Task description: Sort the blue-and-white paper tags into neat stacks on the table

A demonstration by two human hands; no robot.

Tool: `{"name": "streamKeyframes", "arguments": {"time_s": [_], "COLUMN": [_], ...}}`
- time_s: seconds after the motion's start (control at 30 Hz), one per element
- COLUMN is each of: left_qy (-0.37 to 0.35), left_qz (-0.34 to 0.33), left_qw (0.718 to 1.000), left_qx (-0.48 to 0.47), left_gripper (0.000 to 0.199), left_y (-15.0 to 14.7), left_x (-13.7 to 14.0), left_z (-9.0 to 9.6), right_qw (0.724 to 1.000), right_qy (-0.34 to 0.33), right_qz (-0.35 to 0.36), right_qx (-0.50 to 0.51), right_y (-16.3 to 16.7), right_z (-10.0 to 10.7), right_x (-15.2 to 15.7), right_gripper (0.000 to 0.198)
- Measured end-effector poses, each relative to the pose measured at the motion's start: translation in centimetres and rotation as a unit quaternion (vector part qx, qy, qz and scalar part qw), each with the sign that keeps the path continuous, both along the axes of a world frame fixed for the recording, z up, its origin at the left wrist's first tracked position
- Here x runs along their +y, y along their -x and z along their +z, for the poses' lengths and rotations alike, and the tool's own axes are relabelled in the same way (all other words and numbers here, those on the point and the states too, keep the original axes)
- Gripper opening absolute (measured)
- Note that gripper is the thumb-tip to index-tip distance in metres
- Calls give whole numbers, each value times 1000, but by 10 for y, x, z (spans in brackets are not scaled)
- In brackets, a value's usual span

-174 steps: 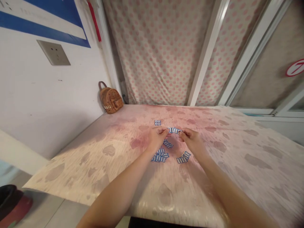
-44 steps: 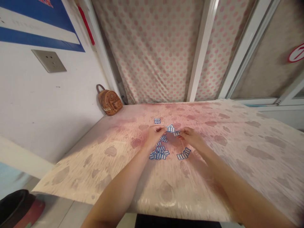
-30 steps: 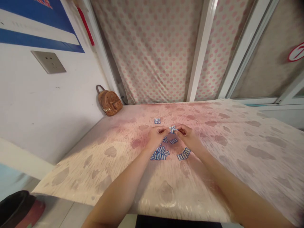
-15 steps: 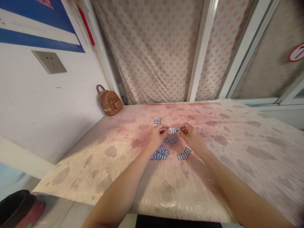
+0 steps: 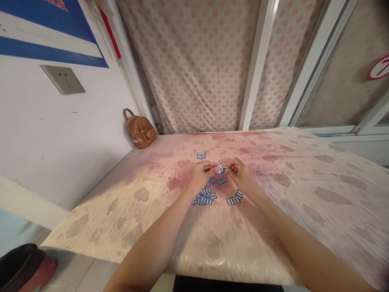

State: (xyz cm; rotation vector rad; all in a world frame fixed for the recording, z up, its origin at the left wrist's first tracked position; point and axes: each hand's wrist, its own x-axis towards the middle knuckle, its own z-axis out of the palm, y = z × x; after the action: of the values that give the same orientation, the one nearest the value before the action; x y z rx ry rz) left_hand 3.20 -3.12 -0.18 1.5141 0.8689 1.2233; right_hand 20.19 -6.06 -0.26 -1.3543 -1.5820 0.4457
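Both the left hand (image 5: 200,175) and the right hand (image 5: 243,175) have their fingers closed on one small blue and white strip (image 5: 222,169). The left fingers pinch its left end, and the right fingers pinch its right end. The strip is up off the bench (image 5: 212,247), in the gap between the two hands. It is too small to tell what it is made of.

Just under it, on the bench, lies a short row (image 5: 221,181) of the same kind of bits. Next to that row, close to the left hand, is a little piece (image 5: 212,180), partly hidden. Nearer the person is a messy pile (image 5: 204,197), with bits lying on top of each other. To the right of the pile, and apart from it, is a bent row (image 5: 235,198). Past the left hand, toward the back, sits a neat block (image 5: 201,155) of bits, all by itself.

The bench cover is pale and pink, with gray leaf-like shapes. Far off in the back left corner, a small brown backpack (image 5: 140,132) leans on the wall. Behind the bench hangs a curtain (image 5: 197,65) with pink dots.
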Motion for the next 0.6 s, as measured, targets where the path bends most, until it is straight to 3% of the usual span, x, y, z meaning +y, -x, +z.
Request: {"name": "streamKeyframes", "arguments": {"time_s": [0.13, 0.3, 0.6], "left_qy": [-2, 5, 17], "left_qz": [3, 0, 9], "left_qw": [1000, 1000, 1000], "left_qx": [1, 4, 0], "left_gripper": [22, 18, 20], "left_y": [0, 1, 1], "left_x": [3, 4, 1], "left_z": [-3, -2, 3], "right_qw": [1000, 996, 986], "right_qy": [5, -13, -42], "right_qz": [9, 51, 63], "right_qx": [-5, -77, -149], "right_y": [0, -2, 1], "right_z": [-2, 5, 12], "right_x": [1, -4, -9], "right_gripper": [12, 45, 29]}}
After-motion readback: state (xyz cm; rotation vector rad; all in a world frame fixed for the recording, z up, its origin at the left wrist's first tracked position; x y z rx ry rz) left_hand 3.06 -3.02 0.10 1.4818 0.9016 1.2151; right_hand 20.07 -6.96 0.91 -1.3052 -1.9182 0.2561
